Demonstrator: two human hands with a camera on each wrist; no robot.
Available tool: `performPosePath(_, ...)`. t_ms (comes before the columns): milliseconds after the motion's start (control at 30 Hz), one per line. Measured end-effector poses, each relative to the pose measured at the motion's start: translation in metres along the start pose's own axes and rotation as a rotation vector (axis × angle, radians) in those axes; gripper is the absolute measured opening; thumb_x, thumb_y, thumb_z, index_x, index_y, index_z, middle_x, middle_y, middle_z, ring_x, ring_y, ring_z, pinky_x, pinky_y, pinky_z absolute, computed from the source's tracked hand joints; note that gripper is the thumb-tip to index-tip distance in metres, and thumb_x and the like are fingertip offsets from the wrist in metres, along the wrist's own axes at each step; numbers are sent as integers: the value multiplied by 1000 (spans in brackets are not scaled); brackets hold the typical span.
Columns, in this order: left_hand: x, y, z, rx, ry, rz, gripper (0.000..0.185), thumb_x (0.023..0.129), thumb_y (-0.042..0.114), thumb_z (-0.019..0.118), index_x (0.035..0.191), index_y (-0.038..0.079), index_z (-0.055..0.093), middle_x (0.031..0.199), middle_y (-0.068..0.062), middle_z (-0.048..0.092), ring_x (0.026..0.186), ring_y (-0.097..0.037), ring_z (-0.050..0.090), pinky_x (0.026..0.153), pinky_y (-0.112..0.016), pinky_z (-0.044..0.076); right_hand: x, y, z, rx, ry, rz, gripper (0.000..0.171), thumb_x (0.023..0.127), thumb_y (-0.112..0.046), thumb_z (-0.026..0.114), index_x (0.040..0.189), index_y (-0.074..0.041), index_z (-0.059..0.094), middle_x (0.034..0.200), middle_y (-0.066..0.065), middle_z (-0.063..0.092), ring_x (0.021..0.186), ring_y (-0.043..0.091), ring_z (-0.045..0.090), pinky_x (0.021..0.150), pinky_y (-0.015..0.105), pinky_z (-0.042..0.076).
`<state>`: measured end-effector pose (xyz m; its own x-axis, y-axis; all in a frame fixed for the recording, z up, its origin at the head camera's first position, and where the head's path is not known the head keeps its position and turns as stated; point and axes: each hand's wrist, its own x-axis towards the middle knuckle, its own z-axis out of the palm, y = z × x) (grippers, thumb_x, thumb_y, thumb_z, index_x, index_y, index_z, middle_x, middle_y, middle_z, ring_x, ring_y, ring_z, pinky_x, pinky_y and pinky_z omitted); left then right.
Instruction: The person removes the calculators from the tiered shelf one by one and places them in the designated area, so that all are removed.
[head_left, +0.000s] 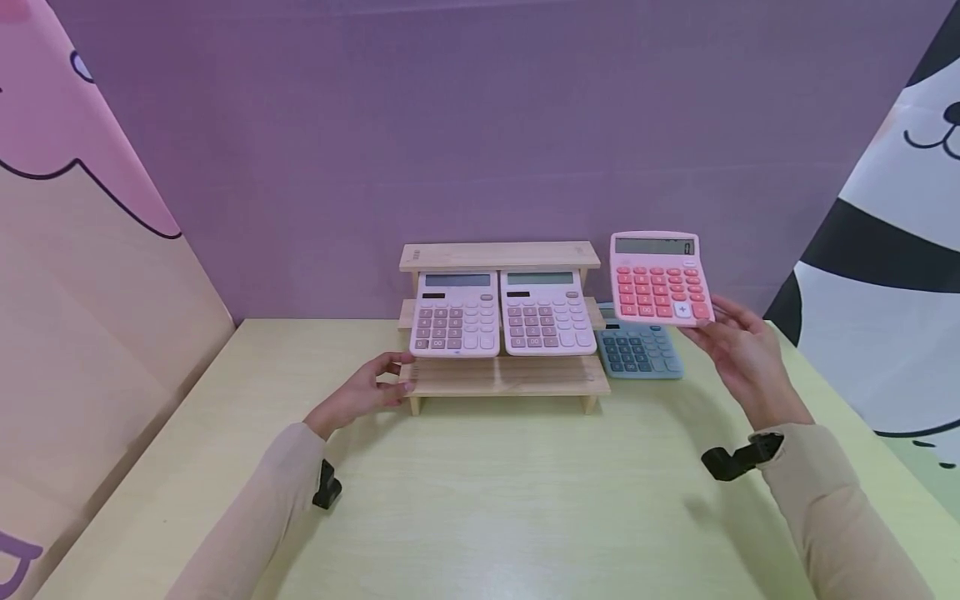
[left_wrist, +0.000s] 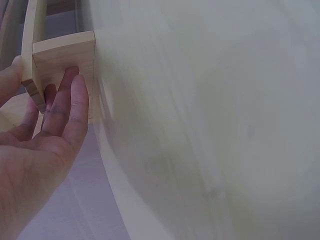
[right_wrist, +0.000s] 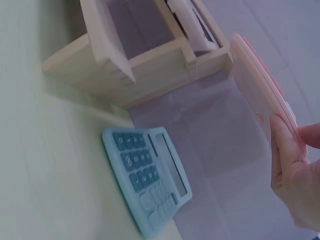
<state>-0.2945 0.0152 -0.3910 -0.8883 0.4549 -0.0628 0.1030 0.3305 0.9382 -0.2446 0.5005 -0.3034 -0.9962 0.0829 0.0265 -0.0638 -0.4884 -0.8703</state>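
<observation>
In the head view, the right hand (head_left: 738, 350) holds the coral calculator (head_left: 658, 277) by its lower right corner, raised above the table (head_left: 510, 500) to the right of the wooden rack (head_left: 501, 377), with the blue calculator (head_left: 637, 352) lying flat beneath it. The right wrist view adds the coral calculator's thin edge (right_wrist: 262, 85) pinched between thumb and fingers (right_wrist: 281, 145). Only the left wrist view shows the left hand (left_wrist: 45, 130) with straight fingers resting on the rack's leg, thumb on the shelf edge.
</observation>
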Motion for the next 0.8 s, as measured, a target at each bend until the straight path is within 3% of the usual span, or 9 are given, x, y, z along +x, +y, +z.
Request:
performPosePath(267, 1, -2, -1, -3, -5, 18, 51, 89, 15, 59, 134, 5, 36, 121, -20, 39, 93, -27, 56, 86, -40, 52, 0, 5, -20, -20, 1, -2, 68, 86, 2, 57, 144, -13, 26, 126, 2, 42, 97, 12, 63, 81, 27, 54)
performPosePath(800, 1, -3, -1, 9, 1, 0, 53, 89, 17, 59, 135, 6, 35, 122, -19, 39, 91, -22, 55, 85, -39, 53, -3, 12, -70, 38, -23, 30, 46, 89, 8, 48, 131, -12, 46, 108, 0, 60, 91, 17, 66, 74, 31, 56)
